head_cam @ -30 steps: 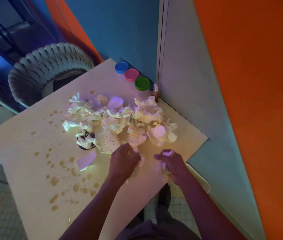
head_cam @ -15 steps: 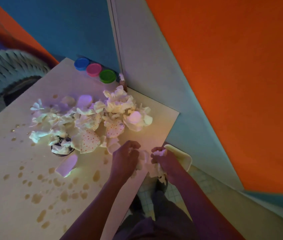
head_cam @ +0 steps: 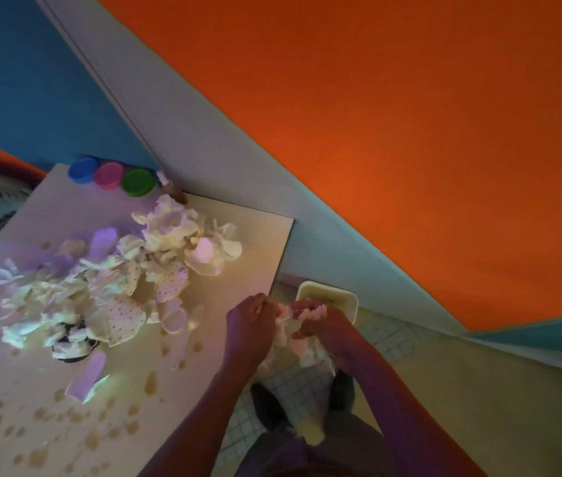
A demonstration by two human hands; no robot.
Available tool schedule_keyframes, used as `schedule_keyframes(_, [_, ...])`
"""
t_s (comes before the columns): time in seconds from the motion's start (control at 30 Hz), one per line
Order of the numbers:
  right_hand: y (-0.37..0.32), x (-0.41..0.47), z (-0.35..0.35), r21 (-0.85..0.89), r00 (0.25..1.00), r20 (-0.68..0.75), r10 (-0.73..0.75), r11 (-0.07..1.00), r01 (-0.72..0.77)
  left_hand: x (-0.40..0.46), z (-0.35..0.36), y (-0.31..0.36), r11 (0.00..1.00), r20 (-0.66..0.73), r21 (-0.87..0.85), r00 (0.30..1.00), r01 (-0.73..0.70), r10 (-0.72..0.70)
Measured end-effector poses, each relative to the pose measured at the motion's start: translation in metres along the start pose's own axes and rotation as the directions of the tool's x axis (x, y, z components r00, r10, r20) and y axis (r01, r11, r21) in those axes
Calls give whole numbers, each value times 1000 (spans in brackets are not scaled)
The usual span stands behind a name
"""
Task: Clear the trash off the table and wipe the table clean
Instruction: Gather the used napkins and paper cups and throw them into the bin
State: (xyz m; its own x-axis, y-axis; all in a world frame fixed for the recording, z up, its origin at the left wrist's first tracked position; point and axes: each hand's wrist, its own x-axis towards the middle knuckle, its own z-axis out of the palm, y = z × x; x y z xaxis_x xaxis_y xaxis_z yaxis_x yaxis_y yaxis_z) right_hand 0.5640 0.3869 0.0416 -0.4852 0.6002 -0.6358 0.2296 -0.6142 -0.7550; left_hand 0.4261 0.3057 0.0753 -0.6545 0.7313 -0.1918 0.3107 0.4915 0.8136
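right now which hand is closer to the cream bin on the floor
Right. The right hand grips crumpled tissue just in front of the bin; the left hand is farther off, over the table's edge.

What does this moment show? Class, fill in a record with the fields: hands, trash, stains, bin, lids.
hands: left hand and right hand both grip crumpled paper past the table edge
trash: paper pile on the table
stains: brown spots not yet wiped
bin: pale bin on the floor beside the table
lids: blue, pink, green, at the far edge
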Motion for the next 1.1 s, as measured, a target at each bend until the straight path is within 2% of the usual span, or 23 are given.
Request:
schedule_keyframes(0.17, [-2, -4, -38, -38, 998, 61, -35, 999, 37, -10, 34, 23, 999, -7, 22, 1000, 28, -28])
schedule_keyframes(0.3, [1, -4, -63, -20, 998, 55, -25, 999, 26, -16, 51, 36, 998, -22, 49, 999, 37, -35])
schedule_keyframes(0.5, [11, -12, -102, 28, 995, -94, 13, 1000, -11, -21, 81, 55, 995, 16, 95, 999, 40, -42])
schedule_keyframes(0.63, [22, -14, -125, 30, 986, -144, 82, 996, -79, -20, 102, 65, 995, 52, 81, 997, 51, -56])
schedule_keyframes(0.73, [33, -12, -133, -25, 974, -206, 93, 995, -101, -14, 115, 61, 992, 67, 109, 995, 61, -69])
schedule_keyframes(0.83, [36, -11, -139, -9, 949, -292, 120, 992, -128, -7, 128, 53, 992, 62, 107, 996, 61, -68])
schedule_keyframes(0.93, [40, -1, -147, 1, 939, -308, 152, 987, -159, -1, 139, 50, 992, 85, 93, 992, 85, -93])
schedule_keyframes(1.03, [44, 18, -156, -96, 900, -401, 171, 969, -227, 9, 143, 44, 990, 97, 85, 988, 112, -120])
schedule_keyframes(1.1, [45, 28, -160, -158, 893, -412, 181, 951, -266, 16, 145, 42, 987, 97, 79, 985, 137, -144])
